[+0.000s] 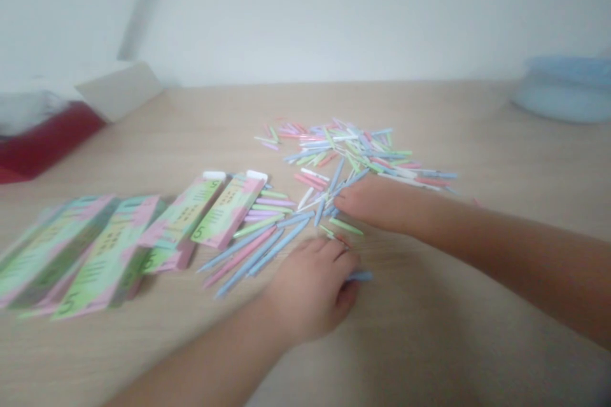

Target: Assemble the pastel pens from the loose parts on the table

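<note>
My left hand [315, 286] is curled closed low over the table, and a thin blue stick [360, 276] pokes out from it beside the thumb. Beyond it, my right hand [365, 200] reaches in from the right to the near edge of a loose pile of thin pastel sticks [353, 146]. Its fingers are blurred and mostly hidden among the sticks, so their grip cannot be made out. Left of my left hand, longer blue and pink sticks [258, 248] lie roughly side by side on the tabletop.
Several slim green-and-pink boxes marked 5 [231, 210] lie in a slanted row at the left. At the far left are a red box [52, 140] and a pale open flap [119, 90]. A light blue object [566, 92] rests at the far right by the white wall.
</note>
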### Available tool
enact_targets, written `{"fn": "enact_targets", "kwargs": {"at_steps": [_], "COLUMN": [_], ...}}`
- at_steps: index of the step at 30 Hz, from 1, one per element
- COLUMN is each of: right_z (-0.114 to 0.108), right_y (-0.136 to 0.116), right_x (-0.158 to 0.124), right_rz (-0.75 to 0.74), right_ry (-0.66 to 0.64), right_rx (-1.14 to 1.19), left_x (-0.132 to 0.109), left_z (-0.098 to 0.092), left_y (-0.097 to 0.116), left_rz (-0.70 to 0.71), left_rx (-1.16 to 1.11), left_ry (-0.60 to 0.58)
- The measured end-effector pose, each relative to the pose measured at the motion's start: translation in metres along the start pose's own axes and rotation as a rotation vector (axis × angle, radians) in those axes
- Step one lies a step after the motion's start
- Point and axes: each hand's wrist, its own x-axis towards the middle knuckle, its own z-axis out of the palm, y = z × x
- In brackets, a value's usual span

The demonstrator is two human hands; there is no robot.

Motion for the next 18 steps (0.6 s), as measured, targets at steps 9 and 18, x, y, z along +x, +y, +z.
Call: {"fn": "enact_targets", "kwargs": {"at_steps": [9, 18], "right_z": [0.001, -0.002], "right_y": [0.012, 0.017], "right_x": [0.013, 0.015], "right_rz": [-0.137, 0.021], "right_ry": [-0.045, -0.203], "right_rx": [-0.199, -0.147], "left_x": [0.001, 0.001], "left_z": [0.0, 0.0], "left_y": [-0.001, 0.0], "left_rz": [0.013, 0.013], "left_rx": [0.01, 0.024], "left_ry": [0.001, 0.008]}}
